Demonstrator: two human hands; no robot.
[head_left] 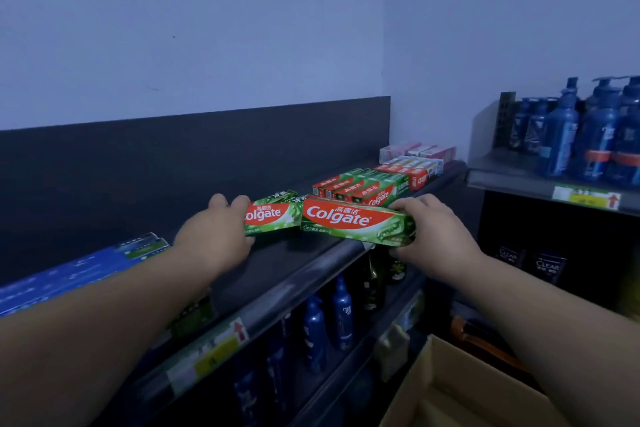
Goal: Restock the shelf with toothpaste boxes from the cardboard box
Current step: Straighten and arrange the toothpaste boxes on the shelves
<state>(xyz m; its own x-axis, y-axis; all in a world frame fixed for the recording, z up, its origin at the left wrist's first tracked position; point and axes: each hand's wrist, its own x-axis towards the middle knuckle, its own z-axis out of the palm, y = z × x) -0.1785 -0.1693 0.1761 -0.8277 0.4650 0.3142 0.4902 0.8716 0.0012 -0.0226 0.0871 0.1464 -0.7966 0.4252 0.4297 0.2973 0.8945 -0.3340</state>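
Note:
My left hand (218,229) grips the left end of a green and red Colgate toothpaste box (272,215) lying on the dark top shelf (277,263). Over the shelf's front edge, my right hand (429,236) grips the right end of a second Colgate box (349,220), thumb on top. Behind them lies a row of several more Colgate boxes (356,189). The open cardboard box (450,388) sits at the bottom right, below my right arm.
Blue toothpaste boxes (79,270) lie on the shelf at the left. Red, white and pink boxes (415,163) fill the far right end. Blue bottles (588,142) stand on a side shelf at the right; more bottles (329,322) stand on lower shelves.

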